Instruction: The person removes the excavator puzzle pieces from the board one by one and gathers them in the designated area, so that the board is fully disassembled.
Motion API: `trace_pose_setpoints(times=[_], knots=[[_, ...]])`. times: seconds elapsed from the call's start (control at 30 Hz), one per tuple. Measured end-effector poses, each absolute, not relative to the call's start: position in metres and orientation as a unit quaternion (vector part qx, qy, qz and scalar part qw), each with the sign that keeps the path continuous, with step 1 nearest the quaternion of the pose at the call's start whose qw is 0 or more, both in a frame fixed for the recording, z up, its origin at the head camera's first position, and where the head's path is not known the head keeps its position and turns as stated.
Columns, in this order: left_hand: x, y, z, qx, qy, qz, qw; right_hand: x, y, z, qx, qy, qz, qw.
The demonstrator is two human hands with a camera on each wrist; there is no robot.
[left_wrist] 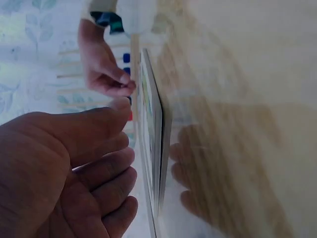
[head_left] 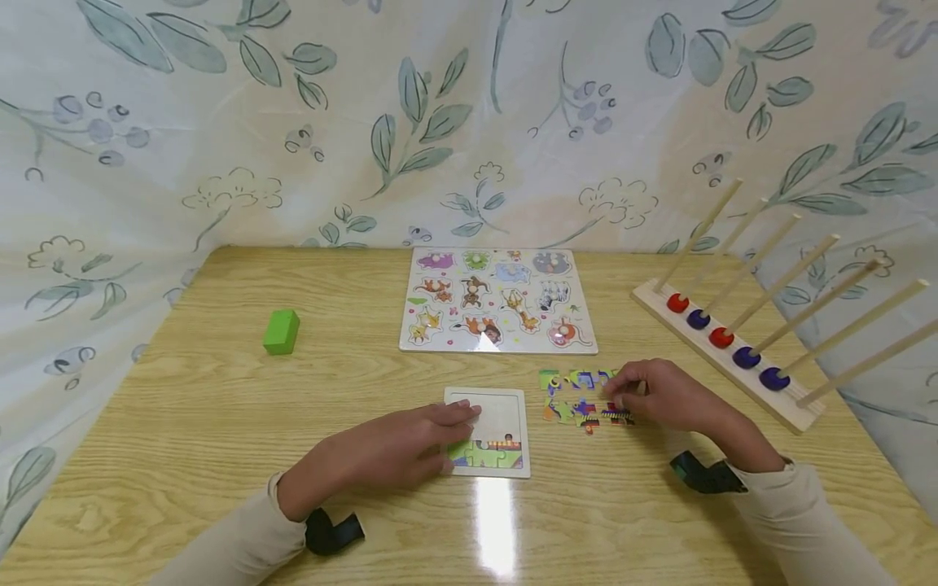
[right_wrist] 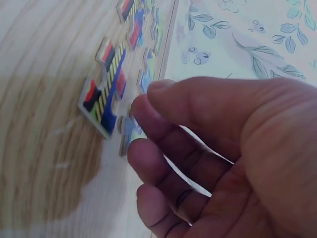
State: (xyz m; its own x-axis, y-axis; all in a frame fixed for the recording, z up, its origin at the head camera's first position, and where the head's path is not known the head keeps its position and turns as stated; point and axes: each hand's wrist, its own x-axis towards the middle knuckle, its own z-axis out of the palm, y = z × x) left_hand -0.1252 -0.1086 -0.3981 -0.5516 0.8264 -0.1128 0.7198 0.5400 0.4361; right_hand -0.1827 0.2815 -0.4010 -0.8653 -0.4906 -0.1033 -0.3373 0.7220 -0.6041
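A small square puzzle board (head_left: 498, 419) lies at the middle of the table, its bottom rows filled with jigsaw pieces (head_left: 494, 457) and its upper part bare. My left hand (head_left: 410, 443) lies across the board's left side, fingers loosely bent and holding nothing. To the right of the board lie several loose jigsaw pieces (head_left: 582, 407), some striped (right_wrist: 106, 94). Over their right end hovers my right hand (head_left: 670, 395), thumb close to the forefinger. In the right wrist view no piece shows between its fingertips (right_wrist: 146, 106).
Behind lies an animal peg puzzle (head_left: 498, 301). A green block (head_left: 282, 331) rests at the left. On the right stands a wooden peg rack (head_left: 725, 358) with red and blue beads and tall rods. A patterned cloth (head_left: 469, 122) hangs behind the table.
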Motion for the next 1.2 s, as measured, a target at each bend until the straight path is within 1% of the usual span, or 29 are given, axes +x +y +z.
trace_pose_setpoints(times=[0.1,0.3,0.4,0.87,1.07,1.2], knots=[[-0.128,-0.111,-0.397,0.436,0.866,0.182,0.167,-0.181,0.278,-0.399,-0.224,0.919,-0.301,0.120],[-0.129,-0.116,-0.399,0.419,0.871,0.181,0.180,-0.178,0.264,-0.394,-0.244,0.909,-0.316,0.121],[-0.129,-0.117,-0.400,0.415,0.874,0.179,0.178,-0.176,0.256,-0.393,-0.255,0.903,-0.324,0.123],[-0.132,-0.116,-0.399,0.419,0.876,0.177,0.162,-0.166,0.220,-0.390,-0.311,0.865,-0.358,0.167],[-0.134,-0.113,-0.398,0.408,0.883,0.157,0.168,-0.163,0.203,-0.392,-0.343,0.861,-0.345,0.149],[-0.134,-0.113,-0.398,0.400,0.887,0.155,0.174,-0.160,0.191,-0.393,-0.352,0.854,-0.350,0.157]])
